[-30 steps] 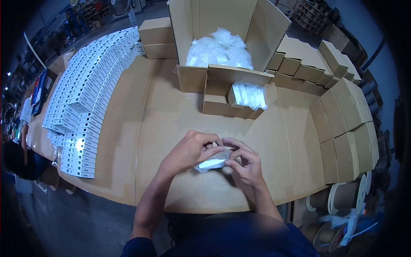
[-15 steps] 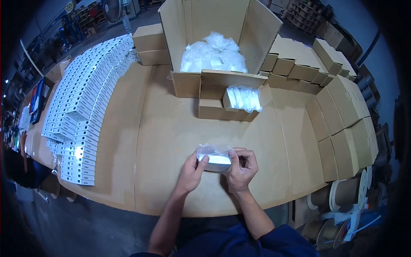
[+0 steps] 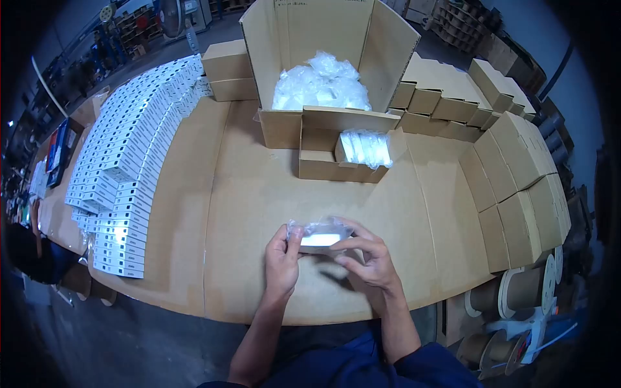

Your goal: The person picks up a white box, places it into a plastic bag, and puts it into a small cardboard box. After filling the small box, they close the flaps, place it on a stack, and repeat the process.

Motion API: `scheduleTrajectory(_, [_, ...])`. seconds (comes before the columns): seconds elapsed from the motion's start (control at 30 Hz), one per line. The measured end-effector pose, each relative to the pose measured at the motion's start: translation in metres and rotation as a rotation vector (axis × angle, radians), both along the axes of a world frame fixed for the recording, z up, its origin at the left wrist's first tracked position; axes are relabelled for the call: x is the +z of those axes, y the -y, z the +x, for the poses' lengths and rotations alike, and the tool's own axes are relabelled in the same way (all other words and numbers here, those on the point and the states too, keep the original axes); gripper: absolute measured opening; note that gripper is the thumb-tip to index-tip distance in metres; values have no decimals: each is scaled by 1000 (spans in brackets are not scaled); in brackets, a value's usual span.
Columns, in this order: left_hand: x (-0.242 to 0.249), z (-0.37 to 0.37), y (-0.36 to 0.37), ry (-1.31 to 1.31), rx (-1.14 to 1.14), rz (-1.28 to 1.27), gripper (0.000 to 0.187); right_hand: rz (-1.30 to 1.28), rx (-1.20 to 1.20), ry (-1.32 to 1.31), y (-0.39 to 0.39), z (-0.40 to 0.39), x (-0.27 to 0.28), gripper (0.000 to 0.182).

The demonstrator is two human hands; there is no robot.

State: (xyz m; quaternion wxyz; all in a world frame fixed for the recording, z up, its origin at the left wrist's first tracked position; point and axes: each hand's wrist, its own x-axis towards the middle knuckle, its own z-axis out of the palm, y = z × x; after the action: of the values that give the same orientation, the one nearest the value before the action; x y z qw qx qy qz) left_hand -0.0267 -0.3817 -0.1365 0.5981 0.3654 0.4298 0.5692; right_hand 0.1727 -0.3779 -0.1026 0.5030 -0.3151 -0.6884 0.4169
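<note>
A small white box (image 3: 318, 240) in a clear plastic bag is held above the cardboard-covered table. My left hand (image 3: 283, 262) grips its left end, thumb in front and fingers behind. At the right end, my right hand (image 3: 370, 258) has its fingers bent around the bag, a fingertip on the box's front and the thumb lower down. Beyond them stands an open carton (image 3: 346, 171) with several bagged white boxes (image 3: 365, 149) lined up in its right part. Behind it, a large open carton (image 3: 281, 129) contains a heap of clear plastic bags (image 3: 321, 84).
Stacks of white boxes (image 3: 132, 161) cover the table's left side. Closed brown cartons (image 3: 517, 187) stand along the right edge, more cartons (image 3: 446, 97) at the back right. Cable spools (image 3: 521, 291) are below the right edge. A person's arm (image 3: 35, 229) shows far left.
My left hand and the bagged box have shifted slightly left and up. My right hand has changed from a pinch at the bag's upper corner to fingers spread around its right end.
</note>
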Motion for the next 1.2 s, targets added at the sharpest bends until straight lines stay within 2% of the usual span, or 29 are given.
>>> scheduleTrajectory(0.03, [-7, -1, -2, -51, -17, 19, 24, -20, 37, 177, 0, 1, 5, 25])
scheduleTrajectory(0.07, [-13, -2, -3, -102, -35, 37, 24, -48, -20, 224, 1, -4, 11, 35])
scheduleTrajectory(0.17, [-19, -3, -3, 88, 19, 1, 22, -142, -106, 248, 0, -9, 16, 36])
scheduleTrajectory(0.27, [-25, -11, -4, 86, 52, 19, 25, -152, -95, 248, 1, -10, 17, 36])
scheduleTrajectory(0.4, [29, -15, 4, 15, -95, 80, 28, -82, -100, 205, -5, -9, 10, 33])
scheduleTrajectory(0.47, [33, -28, 4, -61, -240, 144, 31, -40, -136, 209, -5, -8, 10, 32])
scheduleTrajectory(0.57, [17, -37, 1, -137, -333, 195, 29, -164, -84, 153, -6, -6, 6, 33])
scheduleTrajectory(0.67, [15, -43, -5, -287, -317, 195, 31, 70, -154, 322, -10, -8, 25, 32])
scheduleTrajectory(0.77, [30, -45, -17, -458, -337, 313, 27, 163, -43, 660, -18, -1, 44, 27])
scheduleTrajectory(0.8, [28, -46, -23, -417, -335, 303, 31, 240, -35, 601, -23, -1, 41, 23])
scheduleTrajectory(0.9, [30, -44, -44, -310, -287, 266, 46, 182, -60, 543, -39, 3, 57, 21])
scheduleTrajectory(0.97, [43, -39, -57, -259, -198, 225, 58, 210, -181, 446, -55, 5, 60, 18])
scheduleTrajectory(1.0, [43, -42, -69, -532, -193, 297, 74, 217, -251, 406, -63, 6, 59, 18])
scheduleTrajectory(1.1, [31, -48, -99, -1021, -140, 611, 79, 319, -462, 393, -88, 0, 66, 17])
scheduleTrajectory(1.2, [26, -47, -114, -1223, -169, 639, 81, 433, -597, 431, -107, -12, 62, 18])
